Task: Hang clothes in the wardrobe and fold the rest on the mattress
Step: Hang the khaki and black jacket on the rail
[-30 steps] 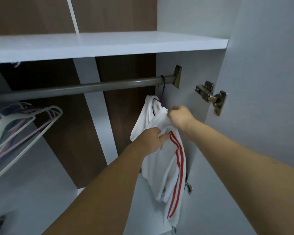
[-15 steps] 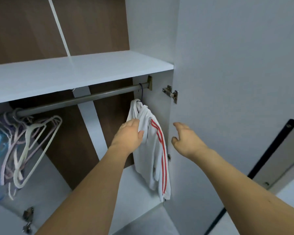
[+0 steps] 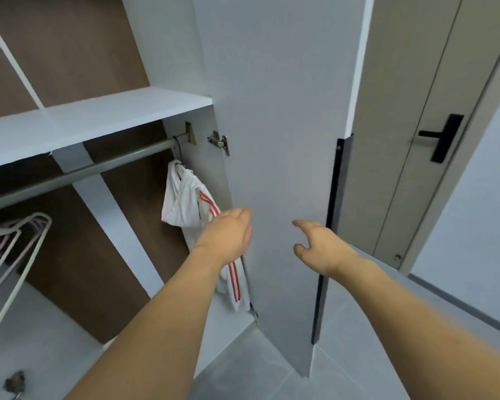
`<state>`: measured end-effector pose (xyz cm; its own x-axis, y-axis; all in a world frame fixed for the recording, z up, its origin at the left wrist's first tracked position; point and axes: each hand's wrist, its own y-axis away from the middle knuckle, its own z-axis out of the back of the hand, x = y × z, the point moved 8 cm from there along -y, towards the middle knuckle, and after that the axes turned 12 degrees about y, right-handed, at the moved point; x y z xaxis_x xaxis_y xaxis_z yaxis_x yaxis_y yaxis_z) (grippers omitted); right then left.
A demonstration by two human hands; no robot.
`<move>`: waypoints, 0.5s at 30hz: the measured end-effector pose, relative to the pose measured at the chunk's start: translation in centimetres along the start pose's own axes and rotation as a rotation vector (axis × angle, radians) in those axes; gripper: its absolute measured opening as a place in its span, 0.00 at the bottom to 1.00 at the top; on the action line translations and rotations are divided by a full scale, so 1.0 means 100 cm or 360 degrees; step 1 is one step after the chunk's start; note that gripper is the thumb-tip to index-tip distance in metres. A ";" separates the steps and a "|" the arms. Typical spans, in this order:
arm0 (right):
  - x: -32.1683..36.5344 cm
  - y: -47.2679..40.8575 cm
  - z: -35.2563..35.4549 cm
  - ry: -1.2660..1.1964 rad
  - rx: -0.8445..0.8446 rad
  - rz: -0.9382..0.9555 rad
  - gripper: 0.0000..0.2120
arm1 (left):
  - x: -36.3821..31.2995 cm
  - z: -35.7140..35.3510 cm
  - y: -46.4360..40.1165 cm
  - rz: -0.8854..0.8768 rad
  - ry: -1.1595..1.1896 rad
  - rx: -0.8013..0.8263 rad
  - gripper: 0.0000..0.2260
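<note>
While the white garment with red stripes [image 3: 185, 203] is hanging from a dark hanger hook [image 3: 177, 151] at the far right end of the wardrobe rail [image 3: 78, 171], both hands are hovering in front of it and holding nothing. The left hand [image 3: 225, 235] is reaching forward with its fingers straight and relaxed, its back turned to the camera, and it is overlapping the lower part of the garment in view; whether it is touching the cloth cannot be told. The right hand [image 3: 318, 243] is spreading loosely, fingers slightly bent, in front of the grey wardrobe door [image 3: 277, 140], well apart from the garment.

The garment is draping down beside the wardrobe's right side panel, just under the metal hinge [image 3: 220, 141], with its striped part trailing toward the wardrobe floor [image 3: 41, 350]. A white shelf [image 3: 93, 116] is running above the rail. At the left edge a cluster of empty hangers [image 3: 9, 255], white and pale purple, is hanging from the same rail. To the right, past the open wardrobe door, a beige room door [image 3: 401, 140] with a black handle [image 3: 445, 137] is standing shut, and a grey tiled floor [image 3: 358, 342] is showing below.
</note>
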<state>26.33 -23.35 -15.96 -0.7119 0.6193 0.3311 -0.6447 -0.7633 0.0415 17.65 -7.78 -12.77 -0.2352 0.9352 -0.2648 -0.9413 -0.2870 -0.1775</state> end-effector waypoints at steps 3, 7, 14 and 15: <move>-0.065 0.039 0.011 0.0006 -0.0012 -0.0104 0.30 | -0.073 -0.031 -0.004 -0.0203 -0.0136 0.0088 0.17; -0.176 0.101 0.031 0.0025 -0.0062 -0.0344 0.30 | -0.188 -0.084 -0.008 -0.0431 -0.0123 0.0189 0.15; -0.323 0.193 0.067 0.0024 -0.0172 -0.0662 0.30 | -0.345 -0.143 -0.041 -0.0607 0.0129 0.0271 0.20; -0.342 0.204 0.073 0.0014 -0.0198 -0.0707 0.30 | -0.361 -0.147 -0.048 -0.0634 0.0137 0.0269 0.20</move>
<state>39.56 -61.45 -19.55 -0.3610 0.8834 0.2988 -0.9160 -0.3960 0.0639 34.19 -43.23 -16.29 0.1681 0.9433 -0.2863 -0.9826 0.1369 -0.1259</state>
